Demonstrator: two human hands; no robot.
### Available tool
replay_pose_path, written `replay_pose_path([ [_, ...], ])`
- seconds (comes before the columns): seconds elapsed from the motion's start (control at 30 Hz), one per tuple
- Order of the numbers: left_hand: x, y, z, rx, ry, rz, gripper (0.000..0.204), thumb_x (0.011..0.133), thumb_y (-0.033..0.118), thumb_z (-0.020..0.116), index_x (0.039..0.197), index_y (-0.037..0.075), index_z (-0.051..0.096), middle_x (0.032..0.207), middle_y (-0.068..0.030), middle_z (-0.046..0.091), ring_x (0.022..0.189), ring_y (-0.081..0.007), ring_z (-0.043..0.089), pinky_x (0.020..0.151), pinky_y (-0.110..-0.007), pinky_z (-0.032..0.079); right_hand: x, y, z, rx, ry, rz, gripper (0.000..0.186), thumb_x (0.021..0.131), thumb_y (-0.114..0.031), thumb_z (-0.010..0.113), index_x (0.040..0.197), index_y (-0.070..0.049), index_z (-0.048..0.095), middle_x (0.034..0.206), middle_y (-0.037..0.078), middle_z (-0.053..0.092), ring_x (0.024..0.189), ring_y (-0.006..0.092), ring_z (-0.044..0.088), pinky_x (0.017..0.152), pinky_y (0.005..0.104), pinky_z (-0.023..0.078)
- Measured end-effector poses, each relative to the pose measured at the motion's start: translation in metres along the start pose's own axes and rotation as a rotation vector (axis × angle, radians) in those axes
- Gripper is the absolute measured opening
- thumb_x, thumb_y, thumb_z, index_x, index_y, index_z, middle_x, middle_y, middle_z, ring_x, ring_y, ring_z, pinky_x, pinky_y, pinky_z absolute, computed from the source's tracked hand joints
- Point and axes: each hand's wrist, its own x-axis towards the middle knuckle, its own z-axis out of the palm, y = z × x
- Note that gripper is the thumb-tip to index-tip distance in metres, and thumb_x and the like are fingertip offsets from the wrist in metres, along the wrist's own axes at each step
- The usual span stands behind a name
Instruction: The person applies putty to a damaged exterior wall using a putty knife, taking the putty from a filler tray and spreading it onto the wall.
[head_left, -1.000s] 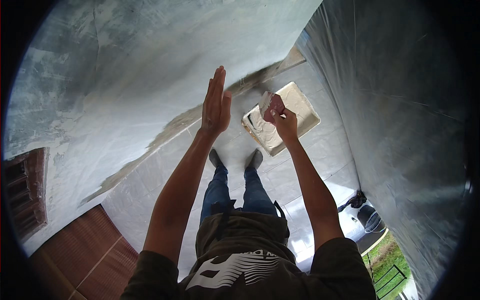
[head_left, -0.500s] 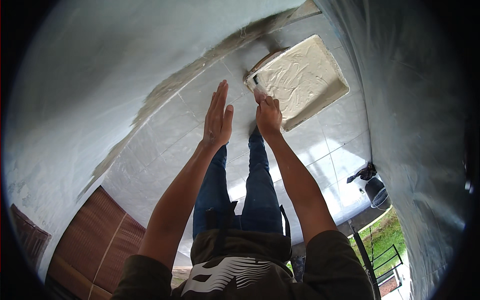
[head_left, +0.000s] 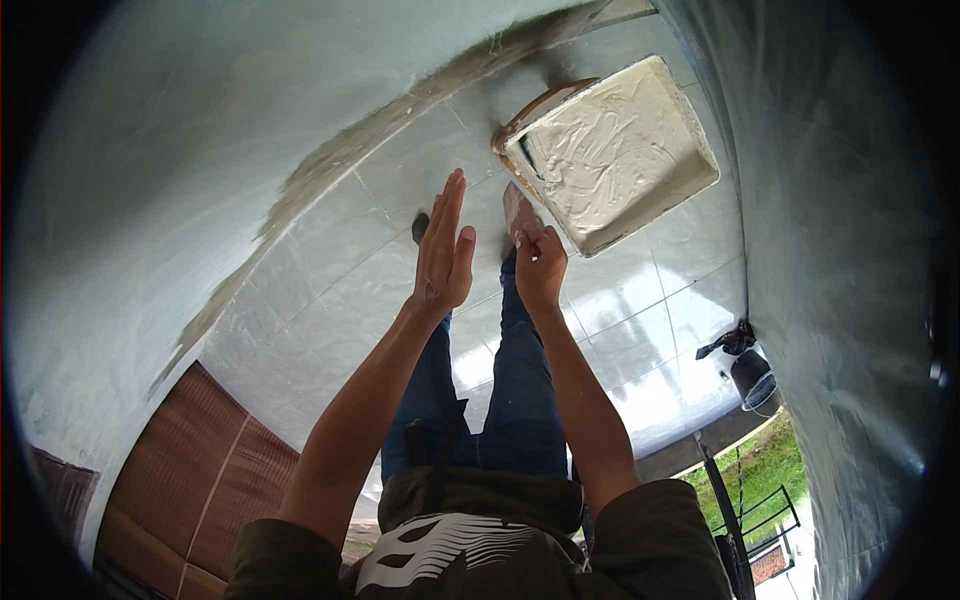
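A large rectangular tub (head_left: pixel 648 222) full of thick cream-coloured paste (head_left: pixel 620 135) stands ahead of me, a little to the right. My right hand (head_left: pixel 541 268) is closed in a pinch on a flat pinkish putty scraper (head_left: pixel 519 209), just outside the tub's near left corner. Pale paste smears the scraper's blade. To the left, my left hand (head_left: pixel 444 245) is raised with its fingers straight and the thumb slightly apart. It holds nothing, and a little paste marks its wrist.
A wall (head_left: pixel 200 150) with a rough unpainted lower band runs along the left. Plastic sheeting (head_left: pixel 830 260) hangs at the right. On the tiled floor (head_left: pixel 340 250), a black bucket (head_left: pixel 752 380) stands near a dark cloth (head_left: pixel 735 340). Brown panels (head_left: pixel 190 460) lie lower left.
My right hand has drawn the scraper back from the tub's corner toward me, and its blade now shows clear of the paste. My left hand stays nearly still, flat and raised.
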Motion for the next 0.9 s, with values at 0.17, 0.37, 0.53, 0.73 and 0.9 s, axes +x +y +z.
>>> replay_pose_path([
  [0.17, 0.01, 0.01, 0.002, 0.007, -0.011, 0.017, 0.06, 0.107, 0.034, 0.03, 0.156, 0.0, 0.028, 0.161, -0.0236, 0.032, 0.15, -0.0395, 0.029, 0.122, -0.054, 0.02, 0.026, 0.04, 0.009, 1.335, 0.29, 0.795, 0.018, 0.095, -0.016, 0.071, 0.102, -0.002, 0.062, 0.086, 0.004, 0.061, 0.079, 0.0191, 0.061, 0.08, 0.0347, 0.058],
  [0.37, -0.001, 0.005, 0.008, 0.004, -0.027, 0.002, 0.061, 0.107, 0.035, 0.03, 0.156, 0.0, 0.026, 0.161, -0.0236, 0.031, 0.15, -0.0395, 0.028, 0.123, -0.054, 0.019, -0.053, 0.079, 0.035, 1.384, 0.356, 0.881, 0.016, 0.095, -0.014, 0.071, 0.102, -0.003, 0.061, 0.088, 0.006, 0.062, 0.081, 0.0194, 0.064, 0.081, 0.0376, 0.058],
  [0.53, -0.006, 0.0, 0.015, -0.005, -0.029, -0.022, 0.062, 0.107, 0.036, 0.031, 0.157, 0.0, 0.026, 0.161, -0.0236, 0.03, 0.15, -0.0395, 0.027, 0.123, -0.054, 0.019, -0.079, 0.072, -0.025, 0.248, 0.047, 0.586, 0.027, 0.094, -0.009, 0.07, 0.114, 0.005, 0.06, 0.103, 0.012, 0.068, 0.093, 0.0212, 0.068, 0.084, 0.0349, 0.058],
  [0.73, -0.012, -0.006, 0.02, -0.015, -0.016, -0.038, 0.063, 0.107, 0.039, 0.031, 0.157, 0.002, 0.026, 0.162, -0.0218, 0.03, 0.151, -0.0384, 0.027, 0.123, -0.054, 0.02, 0.018, 0.052, -0.106, -0.155, 0.048, 0.104, 0.031, 0.091, -0.007, 0.067, 0.117, 0.002, 0.054, 0.104, 0.019, 0.07, 0.096, 0.0306, 0.071, 0.081, 0.0413, 0.055],
  [0.9, -0.015, -0.012, 0.033, -0.012, -0.011, -0.079, 0.064, 0.108, 0.043, 0.029, 0.158, 0.003, 0.026, 0.162, -0.0208, 0.03, 0.151, -0.0374, 0.027, 0.123, -0.054, 0.02, 0.097, 0.076, -0.111, -0.019, -0.059, 0.1, 0.027, 0.088, -0.006, 0.068, 0.111, 0.002, 0.056, 0.099, 0.022, 0.069, 0.092, 0.0354, 0.07, 0.082, 0.0427, 0.053],
])
